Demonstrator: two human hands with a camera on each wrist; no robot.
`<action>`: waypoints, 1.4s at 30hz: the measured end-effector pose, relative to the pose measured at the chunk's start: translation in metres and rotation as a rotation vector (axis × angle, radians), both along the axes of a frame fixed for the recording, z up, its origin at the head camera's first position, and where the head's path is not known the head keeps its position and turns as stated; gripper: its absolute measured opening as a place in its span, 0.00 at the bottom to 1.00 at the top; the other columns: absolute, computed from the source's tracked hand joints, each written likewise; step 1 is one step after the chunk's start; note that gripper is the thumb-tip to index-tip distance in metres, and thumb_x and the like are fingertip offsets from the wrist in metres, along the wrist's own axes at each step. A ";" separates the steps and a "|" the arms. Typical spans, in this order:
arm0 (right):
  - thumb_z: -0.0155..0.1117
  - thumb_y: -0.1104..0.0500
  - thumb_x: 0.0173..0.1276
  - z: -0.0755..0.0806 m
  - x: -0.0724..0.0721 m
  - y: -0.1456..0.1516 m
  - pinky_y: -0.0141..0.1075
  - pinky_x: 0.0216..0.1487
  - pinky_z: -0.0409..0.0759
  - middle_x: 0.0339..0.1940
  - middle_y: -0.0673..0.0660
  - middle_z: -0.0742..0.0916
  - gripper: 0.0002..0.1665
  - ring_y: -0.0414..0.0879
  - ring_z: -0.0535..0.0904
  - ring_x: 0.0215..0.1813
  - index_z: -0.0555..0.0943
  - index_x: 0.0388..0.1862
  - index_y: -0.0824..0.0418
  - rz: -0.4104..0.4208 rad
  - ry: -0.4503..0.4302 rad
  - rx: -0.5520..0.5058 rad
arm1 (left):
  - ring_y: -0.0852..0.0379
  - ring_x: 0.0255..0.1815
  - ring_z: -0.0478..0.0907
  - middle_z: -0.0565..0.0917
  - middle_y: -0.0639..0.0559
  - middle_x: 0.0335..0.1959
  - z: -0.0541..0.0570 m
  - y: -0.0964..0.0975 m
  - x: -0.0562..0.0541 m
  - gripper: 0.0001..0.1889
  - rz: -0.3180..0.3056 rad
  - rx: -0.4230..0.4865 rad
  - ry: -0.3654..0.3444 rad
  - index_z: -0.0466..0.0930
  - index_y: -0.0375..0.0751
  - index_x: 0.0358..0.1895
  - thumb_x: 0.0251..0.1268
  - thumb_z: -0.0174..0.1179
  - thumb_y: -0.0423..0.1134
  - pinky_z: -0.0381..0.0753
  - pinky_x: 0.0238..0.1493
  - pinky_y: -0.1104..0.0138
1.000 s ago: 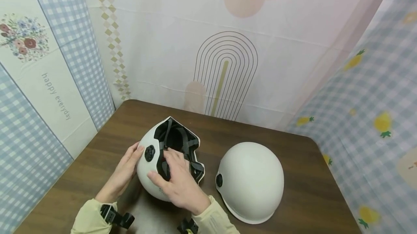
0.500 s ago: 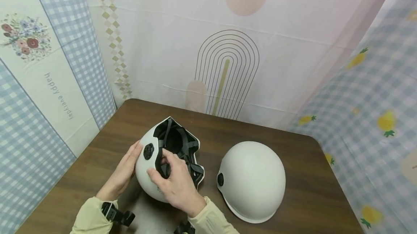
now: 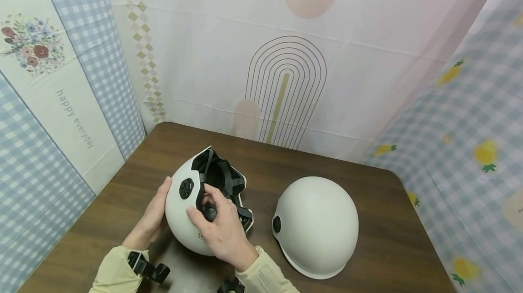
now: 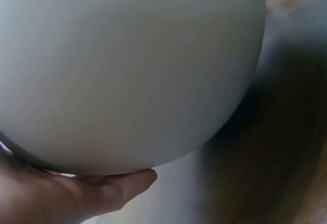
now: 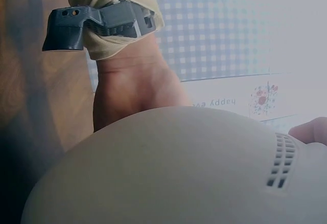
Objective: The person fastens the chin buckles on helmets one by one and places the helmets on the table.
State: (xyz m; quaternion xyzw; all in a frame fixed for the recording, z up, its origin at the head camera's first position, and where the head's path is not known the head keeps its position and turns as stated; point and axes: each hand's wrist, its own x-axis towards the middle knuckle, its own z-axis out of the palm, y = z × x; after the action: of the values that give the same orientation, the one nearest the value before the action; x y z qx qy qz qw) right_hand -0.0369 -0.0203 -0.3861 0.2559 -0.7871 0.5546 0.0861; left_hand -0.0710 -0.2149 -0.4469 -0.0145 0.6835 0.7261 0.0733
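A white helmet (image 3: pixel 180 220) lies tipped on its side, its dark padded inside and grey straps (image 3: pixel 234 184) facing right and away. Against the left of its shell rests my left hand (image 3: pixel 147 220), fingers laid along the curve; the left wrist view shows one finger (image 4: pixel 133 183) flat beneath the smooth shell. My right hand (image 3: pixel 224 234) grips the near rim, thumb on the outer shell and curled fingers inside the opening. Those inner fingertips are partly hidden. A black round knob (image 3: pixel 186 188) sits on the shell between the hands, and small vent slots (image 5: pixel 281 160) show near the right thumb.
Right of the hands a second white helmet (image 3: pixel 318 225) stands dome up on the brown wooden table (image 3: pixel 388 238). Patterned cloths (image 3: pixel 204 57) hang behind and at both sides. Each wrist wears a black camera mount (image 3: pixel 147 268).
My right fingers have drawn back from deep inside the helmet and curled at its rim, thumb still on the shell. The helmet has shifted slightly left and turned a little with my left hand.
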 end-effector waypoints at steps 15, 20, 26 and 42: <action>0.62 0.52 0.70 -0.003 -0.007 0.002 0.38 0.55 0.74 0.40 0.48 0.86 0.22 0.40 0.80 0.46 0.75 0.61 0.52 -0.024 -0.080 -0.166 | 0.54 0.71 0.50 0.54 0.45 0.73 0.013 0.000 -0.003 0.39 0.006 -0.037 0.050 0.52 0.37 0.75 0.76 0.29 0.64 0.56 0.64 0.67; 0.62 0.54 0.71 -0.004 -0.011 0.004 0.38 0.54 0.76 0.42 0.50 0.88 0.21 0.42 0.81 0.48 0.75 0.61 0.54 -0.024 -0.141 -0.241 | 0.45 0.74 0.44 0.48 0.38 0.76 0.015 0.001 -0.003 0.38 0.005 -0.062 0.087 0.45 0.35 0.77 0.77 0.31 0.61 0.44 0.70 0.45; 0.61 0.60 0.70 0.000 -0.009 0.006 0.36 0.52 0.77 0.44 0.56 0.88 0.22 0.44 0.81 0.49 0.74 0.63 0.60 -0.006 -0.214 -0.272 | 0.40 0.74 0.44 0.46 0.35 0.75 0.015 0.002 -0.003 0.37 0.005 -0.069 0.092 0.41 0.36 0.77 0.78 0.30 0.60 0.44 0.69 0.41; 0.60 0.64 0.71 0.015 -0.005 0.008 0.38 0.51 0.78 0.44 0.61 0.87 0.21 0.47 0.81 0.51 0.73 0.62 0.65 -0.005 -0.230 -0.302 | 0.40 0.73 0.45 0.48 0.34 0.74 0.017 0.005 -0.004 0.38 0.039 -0.083 0.076 0.42 0.35 0.77 0.77 0.32 0.60 0.44 0.69 0.42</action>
State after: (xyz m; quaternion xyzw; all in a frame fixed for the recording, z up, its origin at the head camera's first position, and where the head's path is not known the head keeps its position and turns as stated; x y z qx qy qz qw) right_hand -0.0414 -0.0121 -0.3713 0.1732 -0.7003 0.6917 0.0345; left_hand -0.0753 -0.2102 -0.4297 -0.0033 0.7148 0.6985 0.0324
